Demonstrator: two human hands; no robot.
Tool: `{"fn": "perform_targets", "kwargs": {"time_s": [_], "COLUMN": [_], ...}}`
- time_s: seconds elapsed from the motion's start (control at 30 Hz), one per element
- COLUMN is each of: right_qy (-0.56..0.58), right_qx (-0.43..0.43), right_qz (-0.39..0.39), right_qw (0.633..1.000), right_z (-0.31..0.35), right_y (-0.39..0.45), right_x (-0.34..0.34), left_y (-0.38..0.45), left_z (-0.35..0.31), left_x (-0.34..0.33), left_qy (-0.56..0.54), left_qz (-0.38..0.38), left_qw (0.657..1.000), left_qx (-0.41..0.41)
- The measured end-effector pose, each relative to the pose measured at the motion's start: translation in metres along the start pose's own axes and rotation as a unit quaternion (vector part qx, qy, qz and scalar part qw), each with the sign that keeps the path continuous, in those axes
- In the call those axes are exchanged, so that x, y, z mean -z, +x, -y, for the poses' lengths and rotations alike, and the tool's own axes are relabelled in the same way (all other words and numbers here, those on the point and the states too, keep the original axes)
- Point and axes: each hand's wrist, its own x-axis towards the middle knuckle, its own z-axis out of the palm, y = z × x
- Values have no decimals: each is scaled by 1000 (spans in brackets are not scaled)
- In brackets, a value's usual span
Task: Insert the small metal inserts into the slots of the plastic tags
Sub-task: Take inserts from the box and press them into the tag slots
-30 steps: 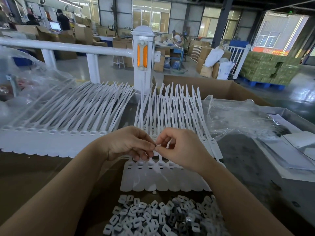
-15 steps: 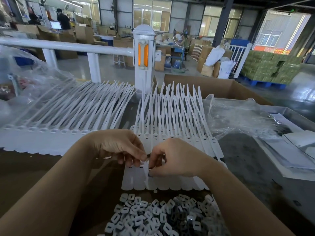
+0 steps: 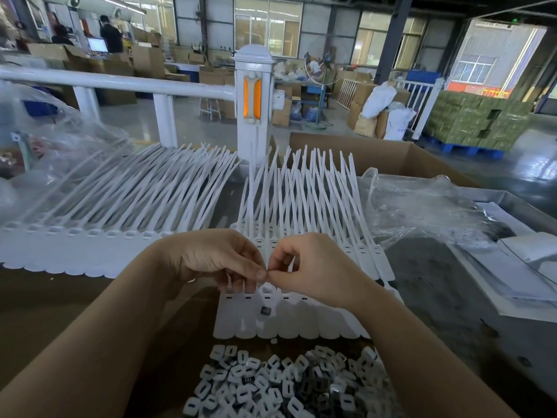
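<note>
A joined strip of white plastic tags with long tails lies in front of me, slots in a row near its top. My left hand and right hand meet fingertip to fingertip just above the strip, pinching something small that I cannot make out. One small dark metal insert lies loose on the strip below the fingers. A heap of small inserts sits at the near edge.
A second, wider strip of white tags lies to the left. Crumpled clear plastic bags sit right and far left. A cardboard box stands behind, a metal tray at right, a white railing post ahead.
Both hands rose from the strip's slots and pinch together again above it. A dark insert now lies loose on the strip.
</note>
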Motion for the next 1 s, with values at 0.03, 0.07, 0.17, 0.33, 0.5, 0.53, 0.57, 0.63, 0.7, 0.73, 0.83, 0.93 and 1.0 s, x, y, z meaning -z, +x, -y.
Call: {"fn": "perform_targets", "kwargs": {"time_s": [0.03,0.07,0.17,0.33,0.5,0.53,0.57,0.63,0.7,0.73,0.83,0.93,1.0], "right_qy": [2,6,17,31,54,52,48,40,37,42,62,58,53], "right_qx": [-2,-4,-10,-16,-21,-17,-13,-6,-3,-3,-23,-66,-87], "right_qz": [-5,-10,-18,-35,-69,-77,-84,-95,-94,-89,-65,15,70], "right_qw": [1000,1000,1000,999,996,996,995,995,995,995,996,996,992], "right_z": [0,-1,-2,-5,-8,-7,-7,-6,-5,-4,-6,-9,-11], "right_y": [0,1,2,2,2,2,2,2,1,2,2,2,1], "right_x": [-1,-1,-1,-3,-5,-6,-6,-7,-8,-8,-8,-7,-6], "left_y": [0,0,-1,-2,-3,-3,-4,-3,-3,-3,-6,-11,-15], "left_z": [0,0,-1,-5,-6,-6,-7,-8,-9,-8,-6,-3,-1], "left_x": [1,1,3,2,1,0,0,-1,-1,0,5,13,18], "left_qy": [-5,-9,-2,12,-14,-14,-12,-5,3,7,14,17,35], "left_qz": [-4,-11,-40,-41,-46,-49,-52,-61,-70,-74,-96,-78,-55], "left_qw": [1000,1000,999,999,998,998,998,997,997,997,995,997,997], "left_qx": [-4,-9,-26,-28,-36,-38,-39,-39,-37,-35,-19,14,43]}}
